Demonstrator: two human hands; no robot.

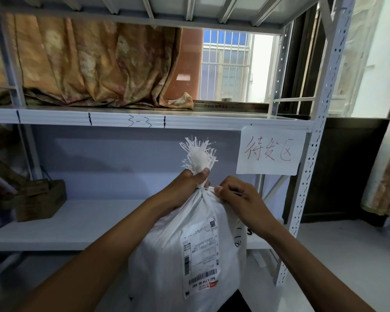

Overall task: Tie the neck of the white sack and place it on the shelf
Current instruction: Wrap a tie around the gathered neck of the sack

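Observation:
A full white woven sack [167, 255] with a shipping label stands in front of the white metal shelf [77, 219]. Its neck is bunched, and a frayed tuft [199, 154] sticks up above the grip. My left hand [187, 185] is closed around the gathered neck just under the tuft. My right hand [236, 194] pinches a thin white tie strip at the neck's right side, and the strip wraps the neck.
A brown cardboard box [40, 199] sits at the left of the lower shelf board. A paper sign with red writing [269, 152] hangs from the upper shelf beam [122, 120]. A perforated upright post [311, 154] stands to the right. Curtain fabric [95, 64] lies on the upper shelf.

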